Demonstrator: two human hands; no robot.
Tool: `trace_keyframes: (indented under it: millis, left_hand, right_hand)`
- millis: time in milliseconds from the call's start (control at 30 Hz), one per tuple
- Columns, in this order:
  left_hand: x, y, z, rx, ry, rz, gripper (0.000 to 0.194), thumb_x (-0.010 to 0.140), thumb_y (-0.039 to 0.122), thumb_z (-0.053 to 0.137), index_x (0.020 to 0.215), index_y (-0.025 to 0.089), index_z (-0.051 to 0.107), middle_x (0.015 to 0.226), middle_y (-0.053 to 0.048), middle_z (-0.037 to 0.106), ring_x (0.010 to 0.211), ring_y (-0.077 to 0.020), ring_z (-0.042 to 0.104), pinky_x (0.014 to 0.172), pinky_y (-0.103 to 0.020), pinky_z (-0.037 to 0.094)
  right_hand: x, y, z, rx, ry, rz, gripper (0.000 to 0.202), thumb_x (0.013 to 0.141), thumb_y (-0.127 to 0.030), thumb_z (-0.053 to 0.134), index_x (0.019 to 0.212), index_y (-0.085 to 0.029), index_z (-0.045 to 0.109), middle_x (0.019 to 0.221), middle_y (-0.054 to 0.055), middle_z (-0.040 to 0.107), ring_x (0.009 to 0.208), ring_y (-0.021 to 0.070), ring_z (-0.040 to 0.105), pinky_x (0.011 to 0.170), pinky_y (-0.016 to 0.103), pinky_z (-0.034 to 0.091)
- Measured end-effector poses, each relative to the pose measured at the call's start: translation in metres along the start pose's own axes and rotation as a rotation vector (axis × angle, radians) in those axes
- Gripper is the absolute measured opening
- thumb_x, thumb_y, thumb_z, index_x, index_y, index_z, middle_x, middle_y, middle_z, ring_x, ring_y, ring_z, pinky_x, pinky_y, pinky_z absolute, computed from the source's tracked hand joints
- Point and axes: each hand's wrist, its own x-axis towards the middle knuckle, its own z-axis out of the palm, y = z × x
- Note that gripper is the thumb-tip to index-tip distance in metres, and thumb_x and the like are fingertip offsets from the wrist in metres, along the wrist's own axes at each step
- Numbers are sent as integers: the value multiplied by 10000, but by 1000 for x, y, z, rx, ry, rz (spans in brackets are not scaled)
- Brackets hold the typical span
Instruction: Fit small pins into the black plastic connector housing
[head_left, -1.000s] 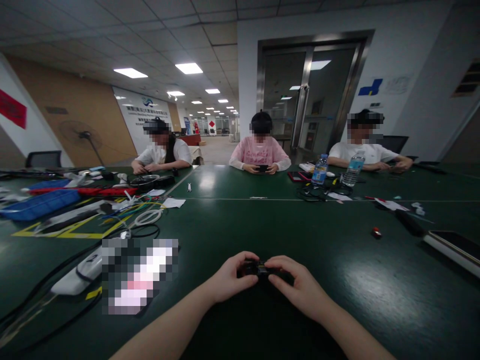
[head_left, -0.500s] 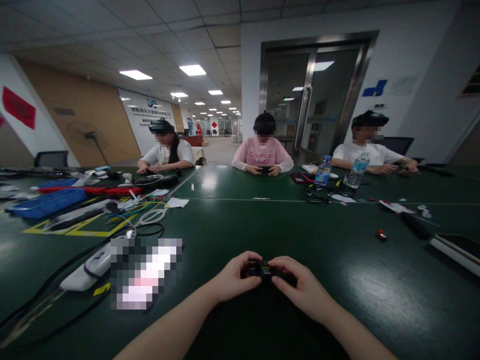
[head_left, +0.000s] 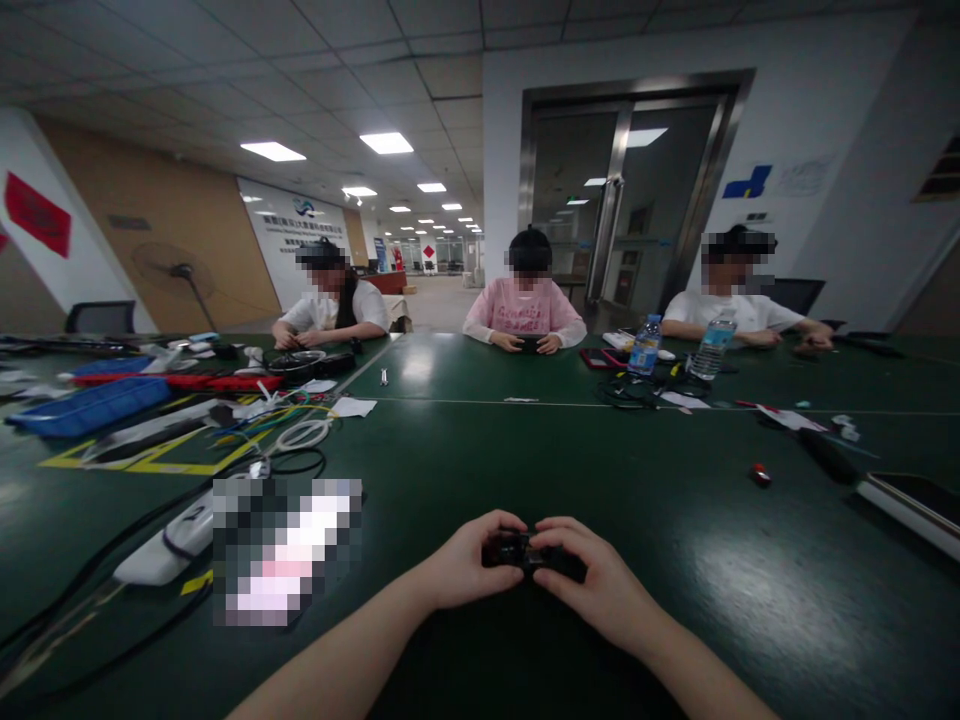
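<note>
Just above the dark green tabletop point(head_left: 660, 520), near its front, both hands meet around a small glossy black object point(head_left: 517, 549). My left hand point(head_left: 466, 566) grips its left end between thumb and fingers. My right hand point(head_left: 604, 575) is curled around the right end, thumb below and fingers above. A dark part shows inside the right grip, but I cannot tell whether it is one piece with the rest. Fingers hide much of the object, and its exact kind cannot be made out.
To the left lie a white power strip point(head_left: 161, 548), cables point(head_left: 304, 434) and a blue tray point(head_left: 90, 407). A small red item point(head_left: 760, 474) and a white-edged device point(head_left: 911, 515) lie right. Two water bottles point(head_left: 646, 345) stand farther back. Three people sit across the table.
My right hand has slid left over the black object, closing nearer to my left hand. More of the dark part now shows inside its grip.
</note>
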Motion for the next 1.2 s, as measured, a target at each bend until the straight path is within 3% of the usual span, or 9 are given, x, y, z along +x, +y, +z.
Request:
trace_keyframes:
  millis: [367,600,833,1200]
  left_hand:
    - [0,-5,0,-19,-7,10,423,718,165,651,1111,196,497,1031,-39,563,943,-182,552,833,-344,451]
    - [0,-6,0,-28,26,1,427,728,161,636,1125,194,484,1039,-45,560,926,-180,555,811,-338,453]
    - [-2,1,-2,0,29,-29,412,734,164,629,1118,201,484,1032,-41,565,921,-183,558,793,-331,451]
    - [-1,-4,-4,8,44,-32,414,740,190,631,1124,210,476,1038,-44,560,911,-181,557,789,-338,450]
  right_hand:
    - [0,-1,2,24,-1,11,223,734,-171,629,930,-274,642,1114,37,581,1065,217,543,942,393,421]
    - [2,4,-10,97,144,33,178,762,-267,615,938,-244,631,1159,55,583,1116,236,518,992,440,363]
    - [4,13,-28,125,251,33,229,758,-337,627,963,-236,631,1007,52,660,1011,245,575,942,447,399]
    - [3,17,-43,257,405,42,400,681,-525,674,936,-222,619,955,70,668,928,244,606,880,406,455]
